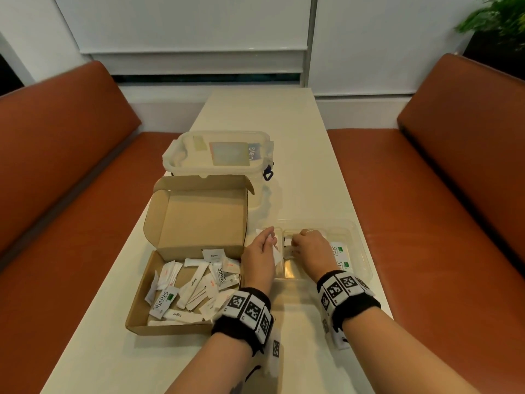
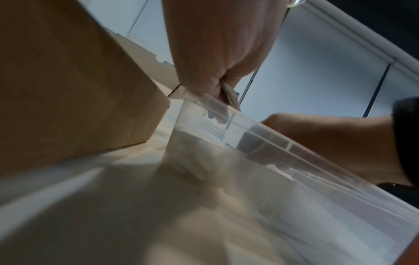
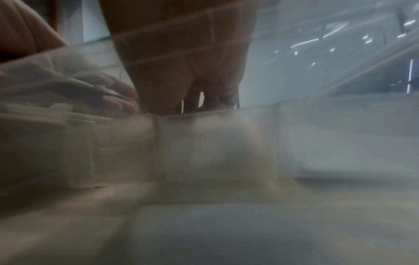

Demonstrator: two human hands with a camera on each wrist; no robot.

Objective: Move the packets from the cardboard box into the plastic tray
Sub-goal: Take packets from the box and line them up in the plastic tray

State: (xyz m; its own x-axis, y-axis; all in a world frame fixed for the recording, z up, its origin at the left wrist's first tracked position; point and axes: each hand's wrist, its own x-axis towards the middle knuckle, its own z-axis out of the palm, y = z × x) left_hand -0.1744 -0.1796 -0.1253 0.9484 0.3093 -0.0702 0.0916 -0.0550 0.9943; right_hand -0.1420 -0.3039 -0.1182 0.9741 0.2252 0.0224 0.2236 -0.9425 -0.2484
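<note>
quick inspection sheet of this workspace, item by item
surface: cream table, long and narrow.
job's things: open cardboard box with many packets left in it; clear plastic tray right of the box, Stevia packets in its right part.
clutter: lidded clear plastic container behind the box.
grips: left hand holds white packets at the tray's left end; right hand is over the tray's middle, fingers curled down, its hold hidden.
cables: nothing seen.
surroundings: orange-brown bench seats on both sides, white blinds ahead, plant at upper right.

One cardboard box (image 1: 199, 223), one plastic tray (image 1: 360, 251), two hands.
</note>
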